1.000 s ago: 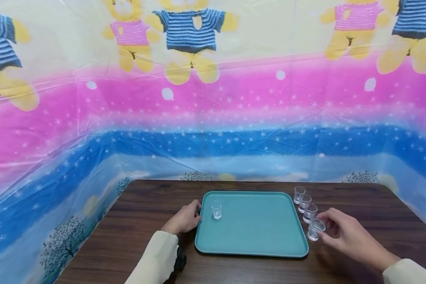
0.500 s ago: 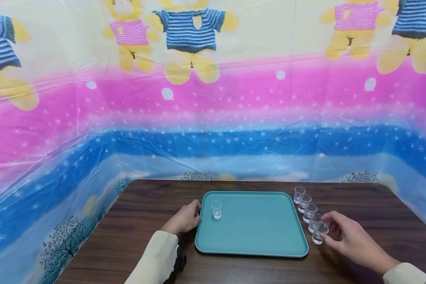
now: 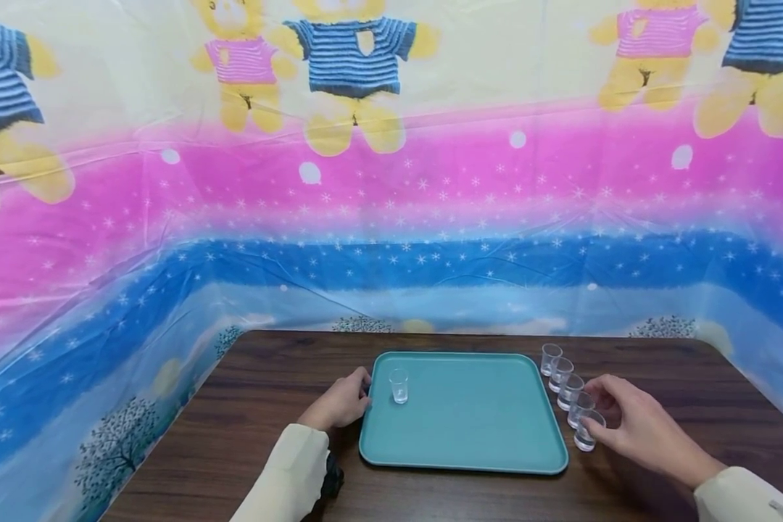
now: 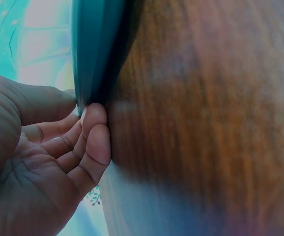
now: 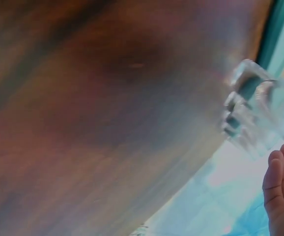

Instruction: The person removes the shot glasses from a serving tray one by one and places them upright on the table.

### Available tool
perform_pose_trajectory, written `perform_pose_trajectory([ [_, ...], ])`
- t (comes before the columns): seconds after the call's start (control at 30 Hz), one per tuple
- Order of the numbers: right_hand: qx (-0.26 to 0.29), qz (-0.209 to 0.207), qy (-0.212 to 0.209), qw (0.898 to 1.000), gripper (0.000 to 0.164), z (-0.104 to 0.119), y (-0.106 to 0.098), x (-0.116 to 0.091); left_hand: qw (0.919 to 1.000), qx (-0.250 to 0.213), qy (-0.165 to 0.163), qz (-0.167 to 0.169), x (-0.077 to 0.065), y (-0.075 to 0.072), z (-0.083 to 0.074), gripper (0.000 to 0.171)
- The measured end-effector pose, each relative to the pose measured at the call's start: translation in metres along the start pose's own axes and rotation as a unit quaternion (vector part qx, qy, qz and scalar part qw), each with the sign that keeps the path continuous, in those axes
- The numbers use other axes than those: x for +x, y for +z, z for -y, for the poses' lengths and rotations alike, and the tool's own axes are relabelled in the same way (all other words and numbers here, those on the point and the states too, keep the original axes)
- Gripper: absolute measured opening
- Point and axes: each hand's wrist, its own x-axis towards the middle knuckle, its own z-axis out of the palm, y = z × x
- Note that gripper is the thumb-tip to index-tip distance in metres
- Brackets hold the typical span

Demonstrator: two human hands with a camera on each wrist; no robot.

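Note:
The left hand (image 3: pixel 341 400) pinches the left rim of a green serving tray (image 3: pixel 470 413). In the left wrist view its thumb lies on the rim, with curled fingers (image 4: pixel 97 142) below against the tray's edge. On the tray's left part stands one clear shot glass (image 3: pixel 399 386). Several more shot glasses (image 3: pixel 561 375) form a slanting row along the right side. Beside the nearest glass (image 3: pixel 585 435), the right hand (image 3: pixel 639 428) has its thumb and forefinger spread apart. The right wrist view shows its fingers (image 5: pixel 275 177) just off the clustered glasses (image 5: pixel 260 105).
Everything stands on a dark wooden table (image 3: pixel 261 406) with rounded far corners. A printed cloth (image 3: pixel 391 261) with bears and snowflakes hangs behind it and along both sides. A black object (image 3: pixel 331 478) is at the left wrist.
The right hand has moved the nearest shot glass slightly toward the person, to the near end of the row, and its fingers have spread off it. The left hand and tray stay put.

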Motion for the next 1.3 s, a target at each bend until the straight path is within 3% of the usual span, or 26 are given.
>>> perform_pose_trajectory([
  [0.23,0.002,0.021,0.016,1.0,0.036,0.013,0.003,0.02,1.0,-0.003,0.0,0.003,0.0,0.001,0.001,0.025],
  [0.63,0.042,0.038,-0.017,0.998,0.032,0.041,0.023,0.054,1.0,0.004,-0.006,-0.001,-0.001,0.0,0.001,0.026],
  [1.03,0.061,0.036,-0.053,0.996,0.035,0.065,0.043,0.076,0.9999,0.008,-0.011,0.0,-0.003,0.0,-0.002,0.026],
  [1.3,0.094,0.055,-0.04,0.993,0.034,0.086,0.056,0.09,0.9999,0.01,-0.011,0.003,-0.001,0.0,0.0,0.025],
])
